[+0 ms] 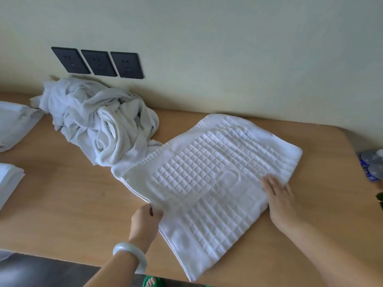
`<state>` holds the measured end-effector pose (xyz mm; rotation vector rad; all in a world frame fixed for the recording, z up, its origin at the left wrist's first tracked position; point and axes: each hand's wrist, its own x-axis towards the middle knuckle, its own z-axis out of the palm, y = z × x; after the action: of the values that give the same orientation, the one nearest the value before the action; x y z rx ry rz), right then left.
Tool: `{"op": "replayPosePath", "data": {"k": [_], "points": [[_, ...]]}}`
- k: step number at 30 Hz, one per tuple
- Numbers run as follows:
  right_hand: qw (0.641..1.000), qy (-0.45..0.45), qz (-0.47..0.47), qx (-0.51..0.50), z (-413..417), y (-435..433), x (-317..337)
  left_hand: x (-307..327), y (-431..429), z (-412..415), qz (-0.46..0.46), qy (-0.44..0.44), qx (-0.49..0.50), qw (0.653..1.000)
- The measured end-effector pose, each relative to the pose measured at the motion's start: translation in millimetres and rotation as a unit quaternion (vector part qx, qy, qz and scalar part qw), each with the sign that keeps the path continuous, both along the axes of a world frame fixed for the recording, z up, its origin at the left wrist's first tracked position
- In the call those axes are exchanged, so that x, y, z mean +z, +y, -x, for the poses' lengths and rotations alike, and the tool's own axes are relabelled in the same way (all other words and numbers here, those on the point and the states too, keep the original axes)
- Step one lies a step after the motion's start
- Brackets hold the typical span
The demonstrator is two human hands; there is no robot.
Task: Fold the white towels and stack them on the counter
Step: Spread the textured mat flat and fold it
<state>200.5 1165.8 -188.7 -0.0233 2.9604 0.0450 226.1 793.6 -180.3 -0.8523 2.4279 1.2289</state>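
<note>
Towel [207, 172] lies doubled on the counter [62, 193]. My left hand [146, 219] pinches its left edge. My right hand [279, 198] lies flat on the right edge, fingers straight. Recommendation: pin with the right, carry the pinched edge across squarely, match hems.

A pale wall [228, 38] carries three black sockets [97, 62] at far left, above a wooden counter [62, 193]; dark floor [41, 272] lies near.

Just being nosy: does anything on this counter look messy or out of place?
Yes: the towel heap by the wall is crumpled and unfolded, and the waffle towel lies diagonal to the counter edge.
</note>
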Motion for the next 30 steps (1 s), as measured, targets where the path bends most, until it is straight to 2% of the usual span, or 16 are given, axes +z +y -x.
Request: {"op": "replayPosePath", "data": {"k": [2, 5, 7, 9, 10, 12, 14, 16, 19, 23, 26, 27, 30], "points": [[0.998, 0.044, 0.014, -0.036, -40, 3, -11, 4, 6, 14, 0.014, 0.038, -0.047, 0.998], [0.997, -0.019, 0.051, -0.056, -81, -1, -7, 9, 10, 48, 0.028, 0.080, -0.096, 0.992], [0.989, -0.016, 0.137, -0.058, -82, 5, 5, 10, 5, 76, 0.047, 0.101, -0.087, 0.990], [0.956, -0.017, 0.253, -0.150, -65, 24, 27, 11, -2, 97, 0.066, 0.109, -0.049, 0.991], [0.937, 0.011, 0.274, -0.215, -52, 38, 35, 12, -4, 100, 0.072, 0.101, -0.037, 0.992], [0.907, 0.079, 0.254, -0.327, -28, 74, 40, 16, -1, 93, 0.080, 0.066, -0.052, 0.993], [0.889, 0.048, 0.226, -0.395, -14, 100, 39, 16, 8, 72, 0.085, 0.031, -0.081, 0.993], [0.863, -0.009, 0.260, -0.434, -8, 111, 32, 16, 16, 48, 0.105, 0.003, -0.091, 0.990], [0.820, -0.056, 0.328, -0.466, -16, 111, 28, 14, 14, 24, 0.118, -0.051, -0.094, 0.987], [0.799, -0.032, 0.374, -0.470, -35, 113, 26, 18, 5, 3, 0.073, -0.103, -0.124, 0.984], [0.764, -0.024, 0.433, -0.477, -45, 112, 30, 18, -3, -6, 0.026, -0.111, -0.109, 0.987], [0.768, -0.024, 0.436, -0.468, -49, 112, 32, 17, -7, -6, 0.025, -0.101, -0.097, 0.990], [0.788, -0.029, 0.425, -0.445, -69, 106, 31, 13, -27, -4, 0.100, -0.058, -0.076, 0.990]]}}
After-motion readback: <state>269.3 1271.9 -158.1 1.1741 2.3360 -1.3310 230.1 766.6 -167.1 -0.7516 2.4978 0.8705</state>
